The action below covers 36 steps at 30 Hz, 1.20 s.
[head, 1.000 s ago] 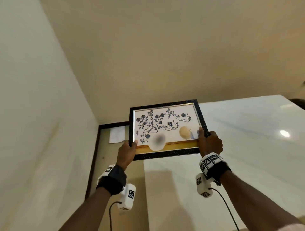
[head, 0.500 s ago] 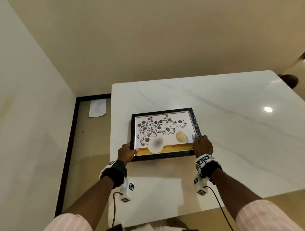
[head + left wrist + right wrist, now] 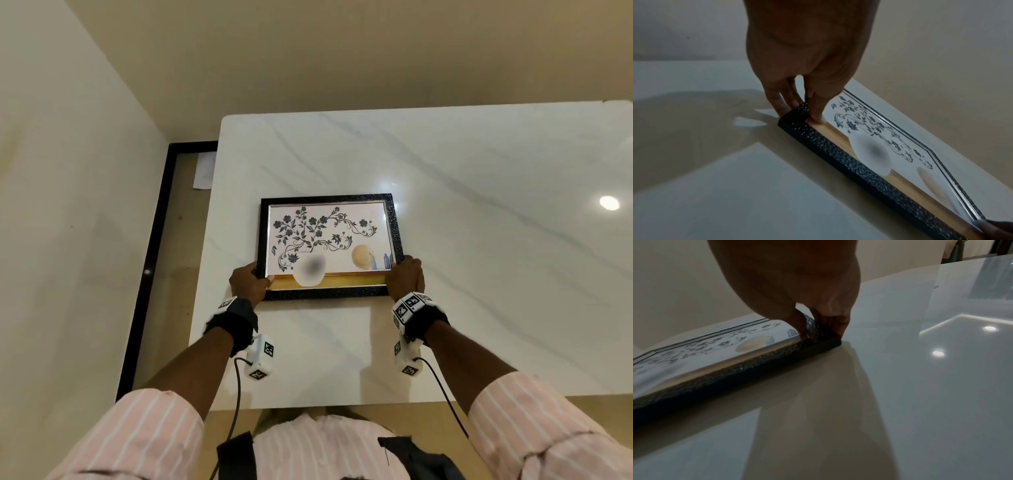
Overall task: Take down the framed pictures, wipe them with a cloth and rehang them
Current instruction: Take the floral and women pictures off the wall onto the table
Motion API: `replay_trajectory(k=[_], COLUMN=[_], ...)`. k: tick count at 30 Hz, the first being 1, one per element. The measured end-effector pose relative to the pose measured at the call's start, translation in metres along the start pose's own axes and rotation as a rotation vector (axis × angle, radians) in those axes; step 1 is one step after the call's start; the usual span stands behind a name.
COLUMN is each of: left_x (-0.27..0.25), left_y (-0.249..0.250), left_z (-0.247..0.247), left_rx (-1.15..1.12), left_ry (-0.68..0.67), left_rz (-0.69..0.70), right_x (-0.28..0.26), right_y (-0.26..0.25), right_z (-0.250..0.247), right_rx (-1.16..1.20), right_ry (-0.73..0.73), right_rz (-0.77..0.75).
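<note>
Black textured rectangular picture frame with a floral print (image 3: 327,245) lies face up on the glossy white marble table (image 3: 479,274), near its left end. Left hand (image 3: 247,281) pinches the frame's lower left corner, thumb on the face; right hand (image 3: 406,278) pinches the lower right corner likewise. Two-corner hold likely keeps it level for setting down before wiping. Long axis runs left-right; the print's top points away from the person.

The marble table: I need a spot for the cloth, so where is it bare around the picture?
Bare marble table lies right of the framed picture, behind it toward the far edge, and in front, between the forearms. The left strip is narrow. Crowded only at the near corners, where the left hand and right hand grip.
</note>
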<state>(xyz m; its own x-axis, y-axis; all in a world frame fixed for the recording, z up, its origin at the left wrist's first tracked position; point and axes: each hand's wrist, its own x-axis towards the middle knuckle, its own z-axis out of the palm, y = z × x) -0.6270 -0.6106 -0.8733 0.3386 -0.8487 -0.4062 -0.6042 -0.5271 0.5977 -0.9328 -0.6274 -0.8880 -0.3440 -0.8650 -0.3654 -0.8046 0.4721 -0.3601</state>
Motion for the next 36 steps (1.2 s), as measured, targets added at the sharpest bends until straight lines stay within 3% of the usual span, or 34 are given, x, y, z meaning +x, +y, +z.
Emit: replay_trajectory(k=[3,6,10,17,30,33,36], left_x=[0.0,0.004,-0.007,-0.012,-0.011,-0.015,-0.021], left_y=[0.003,-0.003,-0.004,-0.01,-0.019,-0.019,-0.024], left_z=[0.001,0.008,0.016,0.021,0.025,0.025,0.02], left_rx=[0.026,0.024,0.145,0.151,0.144,0.114,0.02], left_ry=[-0.059,-0.077,-0.035,-0.013,0.007,0.039,0.109], left_rz=[-0.066,-0.107,-0.154,-0.099,-0.021,-0.041,-0.078], right_x=[0.008,0.011,0.03,-0.007,-0.003,-0.009,-0.016], right_y=[0.009,0.011,0.025,0.009,0.016,0.012,0.006], right_z=[0.0,-0.007,0.025,0.002,0.005,0.003,0.009], right_rx=[-0.044,-0.016,-0.161,-0.154,-0.138,-0.197,-0.192], right_ry=[0.109,0.088,0.075,0.1,0.114,0.198,0.333], right_rz=[-0.047,0.033,-0.062,-0.026,-0.086,-0.073,-0.188])
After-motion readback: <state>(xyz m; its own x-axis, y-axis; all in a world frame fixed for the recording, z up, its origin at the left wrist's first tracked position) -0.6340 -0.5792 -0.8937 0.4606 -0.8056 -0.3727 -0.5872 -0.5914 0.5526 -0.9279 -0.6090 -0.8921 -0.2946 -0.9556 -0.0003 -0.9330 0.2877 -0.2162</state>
